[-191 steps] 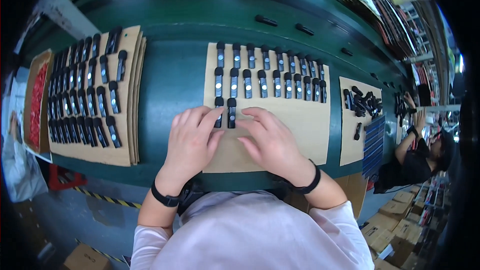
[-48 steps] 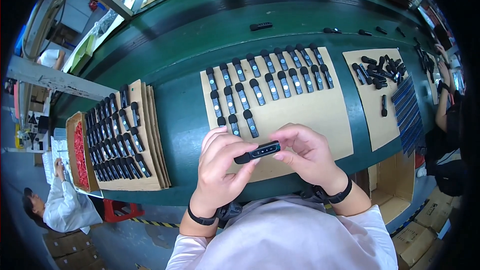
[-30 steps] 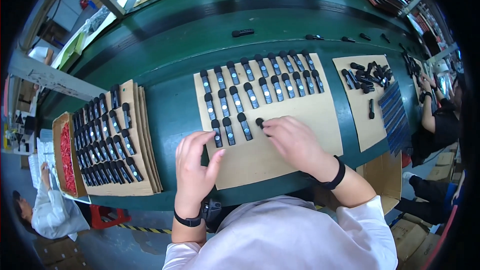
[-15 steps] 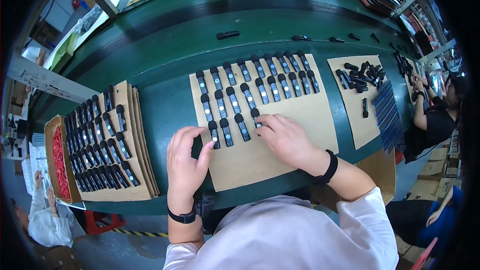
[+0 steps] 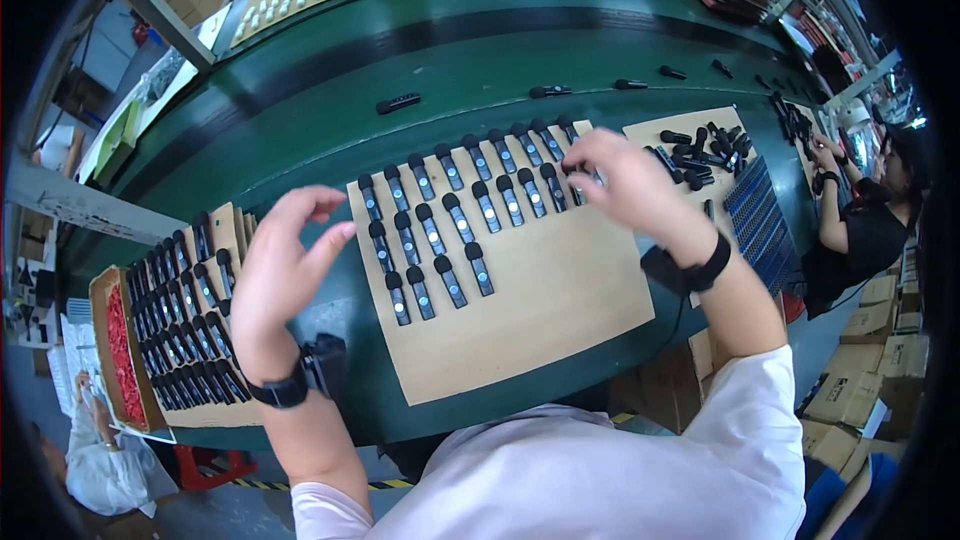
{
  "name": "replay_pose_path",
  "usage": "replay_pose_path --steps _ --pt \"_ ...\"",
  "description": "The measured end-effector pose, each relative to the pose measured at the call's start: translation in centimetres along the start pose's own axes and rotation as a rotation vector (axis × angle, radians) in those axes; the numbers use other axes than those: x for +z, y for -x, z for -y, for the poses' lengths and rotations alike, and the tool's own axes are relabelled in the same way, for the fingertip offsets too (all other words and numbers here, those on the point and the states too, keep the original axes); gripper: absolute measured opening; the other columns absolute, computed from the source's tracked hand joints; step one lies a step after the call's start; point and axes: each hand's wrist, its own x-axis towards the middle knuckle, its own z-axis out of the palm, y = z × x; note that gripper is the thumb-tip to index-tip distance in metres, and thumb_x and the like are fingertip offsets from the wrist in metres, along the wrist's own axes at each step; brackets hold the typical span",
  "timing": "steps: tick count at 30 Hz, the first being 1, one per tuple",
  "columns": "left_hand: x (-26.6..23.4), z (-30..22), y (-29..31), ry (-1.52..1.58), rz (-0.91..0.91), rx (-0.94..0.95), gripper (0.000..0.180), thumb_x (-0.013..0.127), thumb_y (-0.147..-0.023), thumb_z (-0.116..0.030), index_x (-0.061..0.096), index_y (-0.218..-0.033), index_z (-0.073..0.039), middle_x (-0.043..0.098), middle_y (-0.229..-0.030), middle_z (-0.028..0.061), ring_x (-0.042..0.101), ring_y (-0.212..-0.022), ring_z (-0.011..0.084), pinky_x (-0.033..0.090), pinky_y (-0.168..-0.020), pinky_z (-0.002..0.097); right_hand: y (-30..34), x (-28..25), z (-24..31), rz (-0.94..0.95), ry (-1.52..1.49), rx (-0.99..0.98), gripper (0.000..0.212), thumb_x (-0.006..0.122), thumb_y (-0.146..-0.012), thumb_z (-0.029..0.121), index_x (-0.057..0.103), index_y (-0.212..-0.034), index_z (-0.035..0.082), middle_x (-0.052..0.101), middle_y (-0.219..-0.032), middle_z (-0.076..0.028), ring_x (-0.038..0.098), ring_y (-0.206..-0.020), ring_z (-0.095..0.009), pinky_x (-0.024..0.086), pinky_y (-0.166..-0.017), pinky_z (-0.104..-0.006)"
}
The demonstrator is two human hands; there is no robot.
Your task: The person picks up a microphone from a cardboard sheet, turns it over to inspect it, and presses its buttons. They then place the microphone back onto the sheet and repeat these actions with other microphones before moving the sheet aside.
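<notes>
Small black clip microphones (image 5: pixel 451 282) with foam tops lie in rows on a brown cardboard sheet (image 5: pixel 520 340) in front of me. The front row is short, at the sheet's left. My left hand (image 5: pixel 280 265) is raised beside the sheet's left edge, thumb and fingers apart, holding nothing. Over the far right corner of the sheet hovers my right hand (image 5: pixel 630 185), its fingers bent above the end of the second row. Motion blurs them, and they partly hide the microphones there, so a hold cannot be made out.
Left stands a cardboard stack (image 5: pixel 245 230) bearing more microphones, beside a box of red pieces (image 5: pixel 122 350). At right lie a loose microphone pile (image 5: pixel 712 148) and a blue perforated sheet (image 5: pixel 762 215). Single microphones (image 5: pixel 399 103) dot the green belt. A co-worker (image 5: pixel 865 205) sits at far right.
My right hand has left the front row and moved to the far right. My left hand has lifted away leftward from the front row's end. The whole view has shifted somewhat.
</notes>
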Motion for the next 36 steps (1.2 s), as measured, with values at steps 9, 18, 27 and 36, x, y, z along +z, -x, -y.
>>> replay_pose_path --steps 9,18,27,36 --pt "0.6 6.1 -10.9 -0.115 0.016 -0.143 0.023 0.071 -0.084 -0.013 0.067 -0.101 0.002 0.07 -0.087 0.0124 0.067 -0.082 0.0233 0.053 -0.077 0.0331 -10.1 0.7 -9.4 0.144 0.173 0.189 0.016 0.069 -0.084 0.012 0.067 -0.098 0.003 0.064 -0.102 -0.014 0.062 -0.098 -0.031 0.05 -0.087 -0.0384" --pt "3.3 10.2 -14.8 -0.163 0.052 -0.109 0.025 0.071 -0.083 -0.013 0.067 -0.103 0.001 0.069 -0.095 0.015 0.066 -0.088 0.0258 0.052 -0.081 0.0357 -14.5 2.8 -9.8 0.298 0.215 -0.026 0.018 0.068 -0.086 0.013 0.066 -0.101 0.003 0.065 -0.101 -0.015 0.061 -0.099 -0.032 0.05 -0.088 -0.0382" --pt "4.4 11.1 -15.6 -0.29 0.151 -0.194 0.029 0.071 -0.084 -0.011 0.065 -0.11 0.001 0.065 -0.09 0.008 0.058 -0.082 0.0165 0.051 -0.078 0.0296 -8.5 -0.3 -3.1 0.083 -0.444 0.15 0.021 0.07 -0.086 0.006 0.061 -0.104 0.001 0.062 -0.093 -0.005 0.059 -0.089 -0.014 0.048 -0.082 -0.028" --pt "3.1 2.5 -8.8 0.323 -0.32 -0.056 0.016 0.068 -0.09 -0.01 0.065 -0.102 0.0 0.067 -0.091 0.0053 0.061 -0.083 0.0109 0.048 -0.074 0.0253 1.6 -0.6 5.4 -0.002 -0.801 0.073 0.027 0.072 -0.08 -0.005 0.064 -0.105 -0.001 0.063 -0.097 -0.005 0.06 -0.092 -0.015 0.048 -0.083 -0.0276"
